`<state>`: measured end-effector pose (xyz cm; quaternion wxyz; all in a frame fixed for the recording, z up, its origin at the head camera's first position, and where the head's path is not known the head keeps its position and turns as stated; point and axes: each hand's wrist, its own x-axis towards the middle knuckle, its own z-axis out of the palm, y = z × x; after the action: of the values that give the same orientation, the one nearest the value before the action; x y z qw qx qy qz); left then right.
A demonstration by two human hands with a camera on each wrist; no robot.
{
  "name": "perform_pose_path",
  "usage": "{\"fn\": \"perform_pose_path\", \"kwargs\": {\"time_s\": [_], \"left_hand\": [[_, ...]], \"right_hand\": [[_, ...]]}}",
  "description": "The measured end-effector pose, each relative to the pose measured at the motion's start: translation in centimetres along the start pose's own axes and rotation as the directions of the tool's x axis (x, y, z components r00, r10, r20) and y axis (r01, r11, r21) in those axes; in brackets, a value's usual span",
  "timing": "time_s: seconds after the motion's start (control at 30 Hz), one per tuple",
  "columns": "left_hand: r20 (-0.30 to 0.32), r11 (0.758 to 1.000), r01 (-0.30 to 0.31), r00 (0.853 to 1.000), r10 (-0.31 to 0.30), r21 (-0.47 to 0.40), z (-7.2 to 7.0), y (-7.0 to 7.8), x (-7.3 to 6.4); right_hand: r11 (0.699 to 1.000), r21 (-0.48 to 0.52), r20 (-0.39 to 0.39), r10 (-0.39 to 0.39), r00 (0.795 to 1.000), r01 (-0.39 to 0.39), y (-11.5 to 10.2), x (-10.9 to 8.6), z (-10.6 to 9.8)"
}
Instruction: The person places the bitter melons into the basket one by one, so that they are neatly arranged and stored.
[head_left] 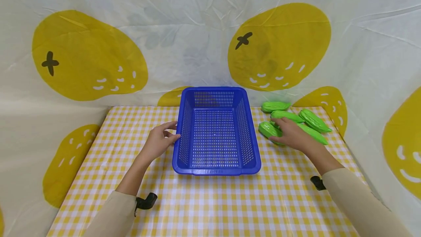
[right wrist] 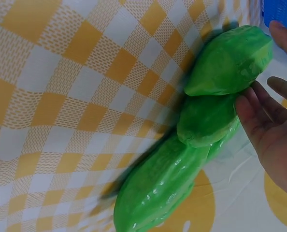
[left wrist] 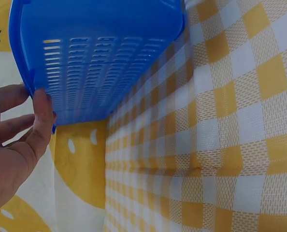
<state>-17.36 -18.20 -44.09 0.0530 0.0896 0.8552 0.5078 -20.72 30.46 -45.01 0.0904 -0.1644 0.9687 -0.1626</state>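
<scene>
Under loose right fingers [right wrist: 250,116] lie green gourds [head_left: 268,129]; relaxed left fingers [head_left: 167,125] touch the basket [head_left: 217,171].

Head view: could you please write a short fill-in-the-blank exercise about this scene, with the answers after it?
The person's ____ hand touches the rectangular blue plastic basket.
In the head view, the glossy, ridged green vegetables lie on the basket's ____ side.
The checked tablecloth under the basket is white and ____.
Missing words: left; right; yellow.
</scene>
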Motion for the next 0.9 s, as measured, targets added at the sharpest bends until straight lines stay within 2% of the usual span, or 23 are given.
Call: {"fn": "perform_pose_path", "kwargs": {"time_s": [0.17,0.63,0.9], "left_hand": [[0.008,0.999,-0.002,1.0,0.002,-0.043,0.0,-0.1,0.1],[0.015,0.998,0.002,1.0,-0.001,-0.066,0.1,-0.3,0.0],[0.01,0.998,0.003,1.0,-0.003,-0.064,0.1,-0.2,0.1]], "right_hand": [[1.0,-0.018,-0.008,0.001,1.0,-0.001,0.1,0.4,0.4],[0.999,-0.045,-0.008,0.003,1.0,-0.004,0.1,0.3,1.3],[0.998,-0.006,-0.037,-0.058,0.998,0.058,0.1,0.2,1.2]]}}
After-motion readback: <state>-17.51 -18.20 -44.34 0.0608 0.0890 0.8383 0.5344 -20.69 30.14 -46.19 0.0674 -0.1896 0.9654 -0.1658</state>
